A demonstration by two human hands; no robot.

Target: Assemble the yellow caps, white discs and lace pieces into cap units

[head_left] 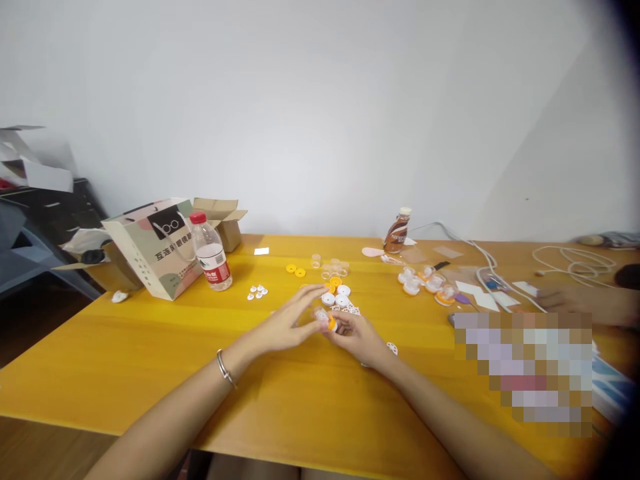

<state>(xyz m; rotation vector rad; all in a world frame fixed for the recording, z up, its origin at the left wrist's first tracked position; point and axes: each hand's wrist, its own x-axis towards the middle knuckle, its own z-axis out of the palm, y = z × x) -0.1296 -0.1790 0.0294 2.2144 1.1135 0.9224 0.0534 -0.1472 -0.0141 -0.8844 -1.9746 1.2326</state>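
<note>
Both my hands meet at the middle of the yellow table (150, 360). My right hand (356, 337) is closed around a small clear, white and orange plastic piece (325, 319). My left hand (290, 323), with a silver bracelet at the wrist, pinches the same piece from the left with its fingertips, the other fingers stretched forward. Just beyond my hands lie several white and orange round plastic parts (336, 293) and small clear cups (333, 268).
A paper bag (155, 250), a red-capped water bottle (211, 253) and a small cardboard box (225, 220) stand at the back left. A brown drink bottle (397, 231), assembled orange-and-white pieces (425, 281) and white cables (570, 260) lie right. Another person's arm (590, 301) rests at the far right.
</note>
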